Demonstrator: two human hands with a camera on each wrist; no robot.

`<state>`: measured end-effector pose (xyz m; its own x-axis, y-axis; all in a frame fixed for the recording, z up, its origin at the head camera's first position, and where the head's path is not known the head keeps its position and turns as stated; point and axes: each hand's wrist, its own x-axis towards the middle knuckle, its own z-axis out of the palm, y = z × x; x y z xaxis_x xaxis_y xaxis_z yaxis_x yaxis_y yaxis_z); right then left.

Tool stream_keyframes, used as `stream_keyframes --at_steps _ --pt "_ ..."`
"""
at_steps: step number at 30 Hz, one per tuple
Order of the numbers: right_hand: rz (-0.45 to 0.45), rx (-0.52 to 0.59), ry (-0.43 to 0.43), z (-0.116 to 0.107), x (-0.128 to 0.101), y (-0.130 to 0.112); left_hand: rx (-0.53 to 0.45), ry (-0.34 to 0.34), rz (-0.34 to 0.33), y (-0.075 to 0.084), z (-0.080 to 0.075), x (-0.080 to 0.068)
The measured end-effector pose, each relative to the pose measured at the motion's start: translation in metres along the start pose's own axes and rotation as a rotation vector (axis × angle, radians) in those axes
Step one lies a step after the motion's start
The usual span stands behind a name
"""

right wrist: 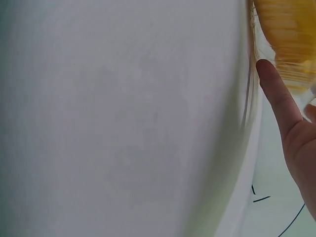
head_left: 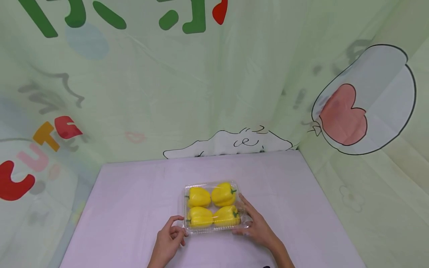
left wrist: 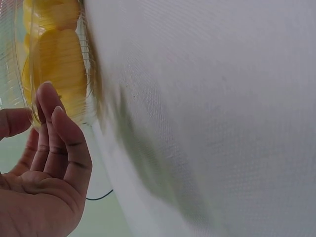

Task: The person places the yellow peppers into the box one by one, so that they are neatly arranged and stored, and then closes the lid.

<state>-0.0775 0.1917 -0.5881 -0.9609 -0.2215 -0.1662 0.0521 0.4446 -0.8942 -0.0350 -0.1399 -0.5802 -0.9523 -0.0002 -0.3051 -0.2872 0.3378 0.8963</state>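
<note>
A closed clear plastic box [head_left: 214, 206] with four yellow peppers [head_left: 213, 205] lies flat on the table.

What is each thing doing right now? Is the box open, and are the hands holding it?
Clear plastic box: lid closed, flat on the table.
Yellow peppers: four, whole, inside the box.
Left hand: fingers loosely curled, at the box's near left corner.
Right hand: fingers straight, touching the box's right side.

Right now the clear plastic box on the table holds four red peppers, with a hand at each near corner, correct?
Not quite: the four peppers in the clear plastic box are yellow, as the head view shows. The left hand and right hand are at its near corners.
</note>
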Motion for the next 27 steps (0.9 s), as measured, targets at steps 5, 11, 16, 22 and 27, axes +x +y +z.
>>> stream_keyframes --at_steps 5,11,16,22,27 --pt "0.085 0.072 -0.057 -0.004 -0.002 0.001 -0.001 0.0 -0.015 0.001 -0.001 -0.001" --pt "0.061 0.064 -0.066 -0.012 -0.006 0.004 0.005 0.005 -0.012 0.003 -0.002 0.0" --pt "0.076 0.05 -0.076 -0.017 -0.009 0.006 0.009 -0.003 -0.028 0.001 -0.001 -0.001" --pt "0.076 0.068 -0.098 -0.021 -0.012 0.003 0.024 0.002 -0.038 0.003 0.0 -0.002" --pt "0.043 0.074 -0.063 -0.021 -0.012 0.005 0.03 0.005 -0.04 0.004 0.0 -0.001"
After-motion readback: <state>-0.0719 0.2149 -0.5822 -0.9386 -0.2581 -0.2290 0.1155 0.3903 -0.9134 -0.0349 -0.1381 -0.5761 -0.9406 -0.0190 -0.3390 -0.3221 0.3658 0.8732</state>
